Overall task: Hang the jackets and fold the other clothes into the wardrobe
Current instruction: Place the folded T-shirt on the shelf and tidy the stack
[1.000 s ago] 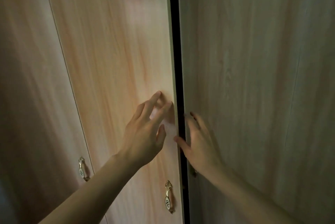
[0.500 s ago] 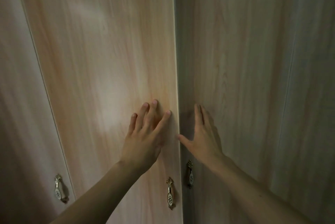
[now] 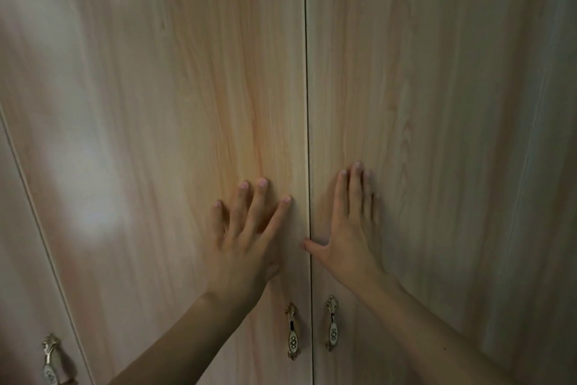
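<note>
The wardrobe (image 3: 175,97) stands in front, 2 doors (image 3: 437,103) shut (no clothes show). Left hand (image 3: 243,241) and right hand (image 3: 351,228) press flat on it, holding nothing. Closing step, I think; next, let go.

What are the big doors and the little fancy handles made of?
The wardrobe doors look like pale wood or wood-print laminate: long grain lines, smooth, with soft glare patches. The handles seem brass-coloured metal, shiny, with a pale oval inset, perhaps ceramic; dim light leaves that open.
</note>
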Action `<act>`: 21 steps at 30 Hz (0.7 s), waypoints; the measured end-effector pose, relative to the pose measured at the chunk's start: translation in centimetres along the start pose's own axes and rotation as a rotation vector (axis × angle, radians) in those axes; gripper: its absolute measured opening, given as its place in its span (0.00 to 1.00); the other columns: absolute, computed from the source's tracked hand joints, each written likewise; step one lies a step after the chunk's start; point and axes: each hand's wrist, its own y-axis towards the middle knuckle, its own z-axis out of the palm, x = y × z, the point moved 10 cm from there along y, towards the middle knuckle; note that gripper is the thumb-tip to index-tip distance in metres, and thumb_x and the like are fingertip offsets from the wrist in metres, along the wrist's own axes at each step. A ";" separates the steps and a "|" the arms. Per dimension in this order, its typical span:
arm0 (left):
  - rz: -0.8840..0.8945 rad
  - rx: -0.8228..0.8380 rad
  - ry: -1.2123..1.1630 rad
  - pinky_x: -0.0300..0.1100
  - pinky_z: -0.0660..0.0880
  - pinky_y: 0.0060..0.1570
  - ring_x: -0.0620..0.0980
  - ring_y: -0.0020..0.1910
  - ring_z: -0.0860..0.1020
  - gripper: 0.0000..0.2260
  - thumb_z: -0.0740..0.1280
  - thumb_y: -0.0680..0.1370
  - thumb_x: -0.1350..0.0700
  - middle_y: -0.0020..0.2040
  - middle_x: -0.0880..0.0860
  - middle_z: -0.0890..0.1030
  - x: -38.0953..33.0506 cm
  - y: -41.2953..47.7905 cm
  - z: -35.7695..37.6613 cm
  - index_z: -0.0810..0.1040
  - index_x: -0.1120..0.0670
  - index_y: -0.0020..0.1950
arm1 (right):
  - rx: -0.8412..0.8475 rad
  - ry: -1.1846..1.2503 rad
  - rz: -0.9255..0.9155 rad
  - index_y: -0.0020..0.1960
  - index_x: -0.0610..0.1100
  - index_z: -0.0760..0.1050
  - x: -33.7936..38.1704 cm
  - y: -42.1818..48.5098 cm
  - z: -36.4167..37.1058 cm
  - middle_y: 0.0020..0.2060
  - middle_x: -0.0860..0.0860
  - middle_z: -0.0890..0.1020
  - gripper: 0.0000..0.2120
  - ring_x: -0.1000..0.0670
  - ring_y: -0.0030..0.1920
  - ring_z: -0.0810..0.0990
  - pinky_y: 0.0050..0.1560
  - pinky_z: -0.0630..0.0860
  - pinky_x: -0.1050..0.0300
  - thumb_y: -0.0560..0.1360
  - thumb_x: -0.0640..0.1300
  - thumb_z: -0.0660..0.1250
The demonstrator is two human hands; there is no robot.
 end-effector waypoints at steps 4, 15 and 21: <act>0.018 -0.063 -0.004 0.72 0.51 0.71 0.65 0.79 0.46 0.63 0.81 0.53 0.36 0.81 0.59 0.47 -0.2 0.6 1.3 0.53 0.48 0.81 | -0.056 -0.045 0.001 0.78 0.37 0.36 0.0 0.4 0.9 0.78 0.38 0.37 0.73 0.37 0.78 0.37 0.75 0.51 0.32 0.55 0.70 0.76; -0.002 0.016 -0.024 0.75 0.49 0.69 0.67 0.79 0.46 0.62 0.81 0.53 0.35 0.81 0.62 0.48 -0.9 0.6 1.4 0.56 0.50 0.80 | 0.016 -0.110 -0.006 0.78 0.37 0.33 0.4 0.1 0.7 0.77 0.38 0.35 0.70 0.37 0.77 0.34 0.75 0.52 0.33 0.59 0.71 0.73; -0.011 0.055 -0.057 0.74 0.54 0.68 0.66 0.79 0.45 0.44 0.71 0.69 0.37 0.81 0.60 0.46 -0.9 0.3 0.2 0.58 0.50 0.79 | 0.132 0.005 -0.096 0.79 0.44 0.34 0.0 -0.7 -1.3 0.77 0.47 0.32 0.59 0.45 0.78 0.33 0.78 0.49 0.48 0.68 0.71 0.67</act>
